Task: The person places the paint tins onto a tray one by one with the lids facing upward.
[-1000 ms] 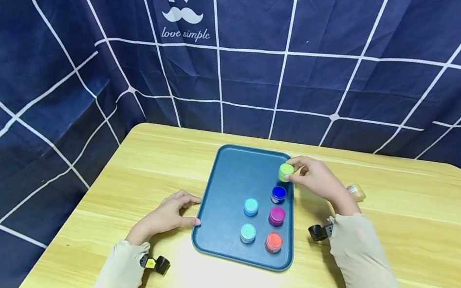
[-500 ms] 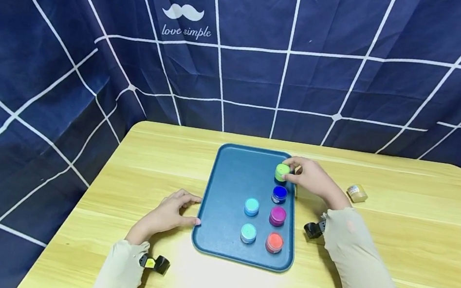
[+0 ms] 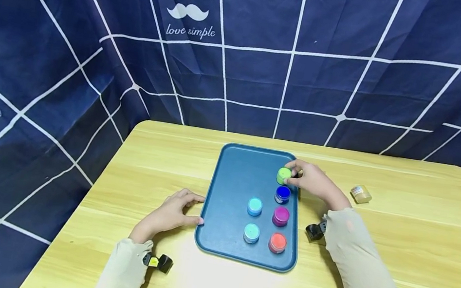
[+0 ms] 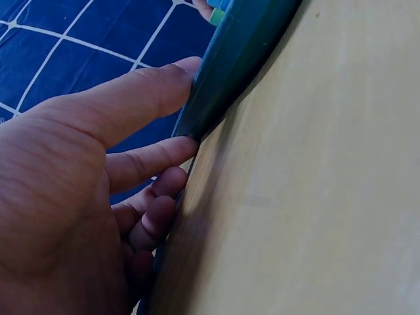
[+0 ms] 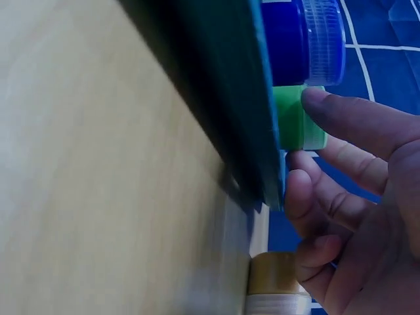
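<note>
Green jar (image 3: 284,174) sits upright at the tray's far right, top of the right-hand column; the rim hides its base in the right wrist view, so I cannot tell whether it bears fully on the tray floor.

From the left, the left hand (image 3: 173,212) rests against the long left rim of the blue tray (image 3: 235,174), thumb and index finger spread apart along the edge, the other fingers bent. It appears placed to steady the tray, opposite the side being handled.

Inside, a light blue jar (image 3: 254,206) stands behind a turquoise jar (image 3: 251,233), forming a short column. Right of these, a longer column runs from the red-orange jar (image 3: 277,242) nearest the person, through the purple jar (image 3: 281,216) and dark blue jar (image 3: 283,194), to the green one; the even spacing suggests deliberate rows.

Beyond the right rim, the right hand (image 3: 315,181) reaches in, pinching the green jar's sides between thumb and fingers, which probably keeps it level and the neighbours undisturbed.

Farther right, a yellow jar (image 3: 360,194) lies on its side on the table (image 3: 425,206).
</note>
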A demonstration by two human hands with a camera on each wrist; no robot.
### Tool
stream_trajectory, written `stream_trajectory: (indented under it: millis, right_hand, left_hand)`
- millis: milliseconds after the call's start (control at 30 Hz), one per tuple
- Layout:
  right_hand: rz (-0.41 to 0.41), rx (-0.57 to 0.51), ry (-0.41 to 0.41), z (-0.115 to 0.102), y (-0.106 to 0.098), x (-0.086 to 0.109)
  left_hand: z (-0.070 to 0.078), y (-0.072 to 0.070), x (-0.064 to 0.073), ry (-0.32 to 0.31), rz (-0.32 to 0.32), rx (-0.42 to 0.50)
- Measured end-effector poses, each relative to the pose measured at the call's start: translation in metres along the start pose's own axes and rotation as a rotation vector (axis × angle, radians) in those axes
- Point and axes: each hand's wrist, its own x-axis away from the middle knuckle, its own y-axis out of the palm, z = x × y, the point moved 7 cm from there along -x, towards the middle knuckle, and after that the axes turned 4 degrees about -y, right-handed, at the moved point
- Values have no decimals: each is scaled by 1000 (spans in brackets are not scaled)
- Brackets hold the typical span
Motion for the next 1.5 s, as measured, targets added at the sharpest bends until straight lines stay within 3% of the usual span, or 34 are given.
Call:
stream_trajectory:
  millis: [367,600,1033,1233,1500]
  right_hand:
    - [30,81,-24,-5,-5,2]
    - [29,81,12,-2,-2,4]
    - [1,100,6,-3,-4,10]
    - [46,133,-25,-7,-35,26]
    - [112,236,2,0,-84,49]
  left_hand:
    - [4,-1,0,-2,-5,-10]
    - [3,1,2,-10,-6,0]
    - [4,3,0,-5,-8,3]
    - [3,2,0,-7,-10,7]
    - [0,0,2,-11,-7,4]
